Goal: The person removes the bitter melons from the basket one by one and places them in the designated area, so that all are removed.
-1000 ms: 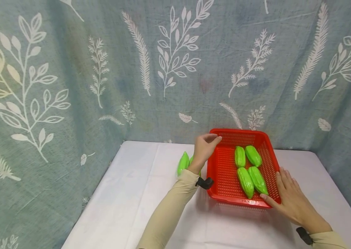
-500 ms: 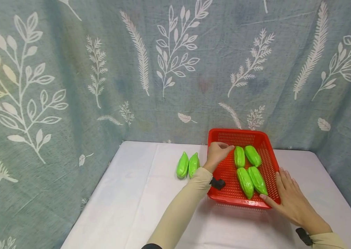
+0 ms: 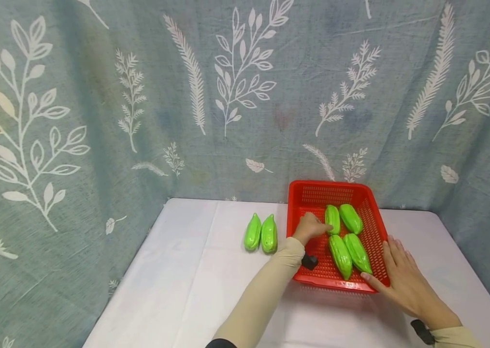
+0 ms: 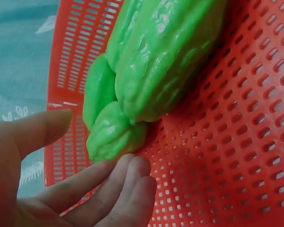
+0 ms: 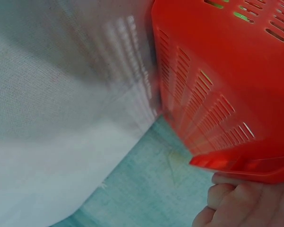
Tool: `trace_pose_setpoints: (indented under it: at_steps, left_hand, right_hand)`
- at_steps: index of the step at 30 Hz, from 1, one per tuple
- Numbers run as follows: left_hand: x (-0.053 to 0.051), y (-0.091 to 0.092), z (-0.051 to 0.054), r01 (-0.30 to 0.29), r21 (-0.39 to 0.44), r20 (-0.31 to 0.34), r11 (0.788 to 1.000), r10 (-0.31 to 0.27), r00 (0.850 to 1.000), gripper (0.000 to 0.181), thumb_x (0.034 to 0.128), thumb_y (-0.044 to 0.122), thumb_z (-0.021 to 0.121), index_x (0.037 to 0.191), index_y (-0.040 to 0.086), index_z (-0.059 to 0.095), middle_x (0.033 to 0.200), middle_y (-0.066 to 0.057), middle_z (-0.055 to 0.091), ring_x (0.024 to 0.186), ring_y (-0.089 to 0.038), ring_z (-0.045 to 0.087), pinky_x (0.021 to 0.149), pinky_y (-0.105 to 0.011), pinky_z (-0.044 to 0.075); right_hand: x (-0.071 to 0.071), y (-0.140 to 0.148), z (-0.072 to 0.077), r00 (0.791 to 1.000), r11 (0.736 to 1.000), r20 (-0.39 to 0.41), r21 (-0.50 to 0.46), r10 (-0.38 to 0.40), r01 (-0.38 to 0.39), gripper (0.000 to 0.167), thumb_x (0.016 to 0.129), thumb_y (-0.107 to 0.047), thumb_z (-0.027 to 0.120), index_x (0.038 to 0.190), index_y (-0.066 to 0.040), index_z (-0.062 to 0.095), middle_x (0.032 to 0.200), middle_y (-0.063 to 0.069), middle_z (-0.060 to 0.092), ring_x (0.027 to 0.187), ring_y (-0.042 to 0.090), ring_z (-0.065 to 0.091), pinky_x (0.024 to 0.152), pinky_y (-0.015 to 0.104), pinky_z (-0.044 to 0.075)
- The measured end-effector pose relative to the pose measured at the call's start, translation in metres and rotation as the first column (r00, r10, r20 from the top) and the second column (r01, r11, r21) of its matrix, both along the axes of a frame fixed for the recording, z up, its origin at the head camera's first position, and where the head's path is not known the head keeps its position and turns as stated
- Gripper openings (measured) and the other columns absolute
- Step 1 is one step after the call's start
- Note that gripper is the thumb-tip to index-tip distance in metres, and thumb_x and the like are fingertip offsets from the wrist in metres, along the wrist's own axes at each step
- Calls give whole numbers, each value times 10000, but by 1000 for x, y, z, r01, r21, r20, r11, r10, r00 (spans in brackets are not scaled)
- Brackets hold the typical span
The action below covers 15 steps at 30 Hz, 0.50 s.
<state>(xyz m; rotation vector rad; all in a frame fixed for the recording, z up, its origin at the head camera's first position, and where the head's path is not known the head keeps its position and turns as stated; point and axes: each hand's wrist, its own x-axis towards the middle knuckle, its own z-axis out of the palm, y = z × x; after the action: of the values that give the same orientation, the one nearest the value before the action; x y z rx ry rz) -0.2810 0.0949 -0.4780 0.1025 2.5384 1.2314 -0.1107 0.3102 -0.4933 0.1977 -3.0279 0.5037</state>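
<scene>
My left hand [image 3: 309, 228] reaches into a red perforated plastic basket [image 3: 310, 194]. Its fingertips are at the left side of the back-left green ridged gourd [image 3: 333, 218]. In the left wrist view the thumb stands apart from the fingers, and a gourd end [image 4: 114, 135] lies just beyond the fingertips. Three more gourds lie in the basket: one at the back right [image 3: 351, 219], two in front [image 3: 340, 257] [image 3: 357, 253]. My right hand [image 3: 408, 278] rests at the basket's front-right corner, fingers straight along the right rim and thumb over the front rim.
Two similar green gourds [image 3: 252, 232] [image 3: 269, 234] lie side by side on the white-covered table [image 3: 210, 270], left of the basket. A blue-grey curtain [image 3: 210, 159] with white leaf patterns hangs behind the table and at both sides.
My left hand has moved from above the basket's left rim rightward and down to the back-left gourd, uncovering the two gourds on the table. The right hand stays at the corner.
</scene>
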Motion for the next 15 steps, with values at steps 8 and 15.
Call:
trace_pose_setpoints:
  at_steps: [8, 15]
  left_hand:
    - [12, 4, 2, 72, -54, 26, 996, -70, 997, 343, 855, 314, 823, 739, 79, 603, 671, -109, 646, 639, -257, 648, 590, -334, 535]
    - [27, 7, 9, 108, -64, 30, 992, -106, 994, 316, 857, 302, 830, 823, 100, 588, 962, -207, 759, 836, -340, 745, 766, -442, 629]
  right_hand:
    - [-1, 1, -1, 1000, 1000, -3, -3, 4, -4, 1085, 977, -626, 563, 1598, 130, 93, 1664, 395, 74, 1552, 572, 70, 1189, 761, 166]
    - [-2, 2, -3, 1000, 1000, -20, -15, 15, -16, 1060, 986, -599, 567, 1595, 134, 103, 1667, 392, 68, 1550, 575, 78, 1216, 746, 114]
